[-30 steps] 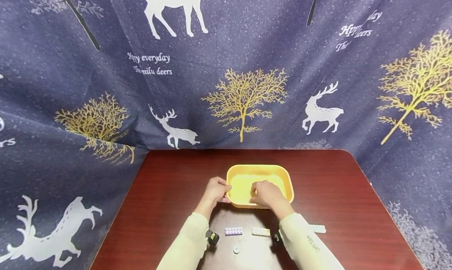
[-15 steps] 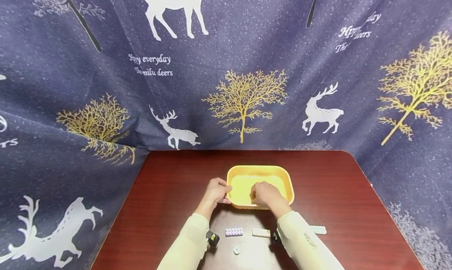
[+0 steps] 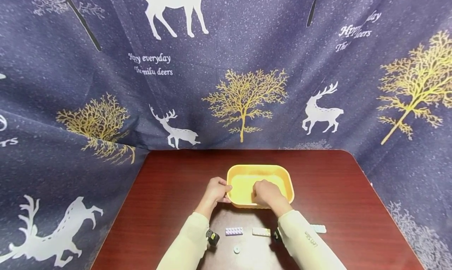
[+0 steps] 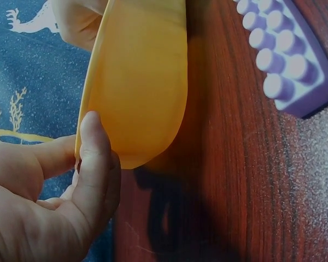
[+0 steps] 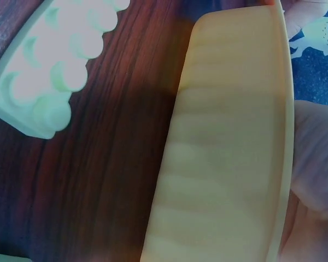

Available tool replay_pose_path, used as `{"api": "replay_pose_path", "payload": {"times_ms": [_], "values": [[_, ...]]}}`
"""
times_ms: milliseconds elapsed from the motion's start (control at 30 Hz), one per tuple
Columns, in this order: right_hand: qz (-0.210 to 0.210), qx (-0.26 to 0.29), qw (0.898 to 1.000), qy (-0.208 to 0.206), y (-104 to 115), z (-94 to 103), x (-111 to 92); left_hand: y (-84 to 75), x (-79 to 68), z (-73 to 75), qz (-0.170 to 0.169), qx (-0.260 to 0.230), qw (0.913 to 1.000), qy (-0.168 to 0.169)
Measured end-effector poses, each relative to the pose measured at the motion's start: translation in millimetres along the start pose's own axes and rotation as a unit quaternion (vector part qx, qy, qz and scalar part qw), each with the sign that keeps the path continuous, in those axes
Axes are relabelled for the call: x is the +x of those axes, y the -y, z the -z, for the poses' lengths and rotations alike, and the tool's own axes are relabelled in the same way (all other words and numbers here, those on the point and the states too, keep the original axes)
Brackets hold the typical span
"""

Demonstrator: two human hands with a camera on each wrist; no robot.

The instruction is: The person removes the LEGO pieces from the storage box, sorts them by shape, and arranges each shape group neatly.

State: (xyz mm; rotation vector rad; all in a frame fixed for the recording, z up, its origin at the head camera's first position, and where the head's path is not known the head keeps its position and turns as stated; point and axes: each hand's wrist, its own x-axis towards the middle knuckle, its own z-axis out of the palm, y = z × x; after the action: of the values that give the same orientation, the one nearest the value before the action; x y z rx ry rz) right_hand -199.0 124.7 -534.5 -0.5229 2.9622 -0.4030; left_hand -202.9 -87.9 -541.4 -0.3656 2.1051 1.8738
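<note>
A yellow plastic basin (image 3: 241, 185) sits on the dark red table. My left hand (image 3: 214, 190) pinches its left rim; in the left wrist view one finger (image 4: 93, 147) lies along the outer wall. My right hand (image 3: 266, 192) reaches over the near wall into the basin with its fingers bent down. What those fingers hold, if anything, I cannot tell, as the hand's back covers them. The right wrist view has the basin's near wall (image 5: 224, 142) in front of part of that hand.
Nearer me lie a purple studded toy brick (image 3: 234, 231), a pale yellow studded brick (image 3: 261, 232) and a small pale round piece (image 3: 237, 249). A pale green-blue brick (image 3: 319, 228) lies by the right sleeve. A dark blue patterned cloth (image 3: 226, 46) hangs behind the table.
My right hand shifts slightly inside the basin, its fingers more tucked down. The left hand keeps its grip, and the basin and bricks stay in place.
</note>
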Motion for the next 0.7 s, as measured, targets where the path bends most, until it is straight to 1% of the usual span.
{"api": "replay_pose_path", "payload": {"times_ms": [167,467,700], "values": [[-0.003,-0.006,1.000,-0.022,-4,-0.2,0,-1.0,0.1,-0.3,-0.001,0.003,1.0000,0.000],[-0.016,0.006,0.999,-0.028,-11,0.2,-10,1.7,-2.0,-1.1,-0.001,0.002,1.0000,0.004],[-0.017,0.011,0.998,-0.051,-15,-1.3,-17,-0.2,-3.6,-2.3,-0.005,0.002,1.0000,-0.004]]}}
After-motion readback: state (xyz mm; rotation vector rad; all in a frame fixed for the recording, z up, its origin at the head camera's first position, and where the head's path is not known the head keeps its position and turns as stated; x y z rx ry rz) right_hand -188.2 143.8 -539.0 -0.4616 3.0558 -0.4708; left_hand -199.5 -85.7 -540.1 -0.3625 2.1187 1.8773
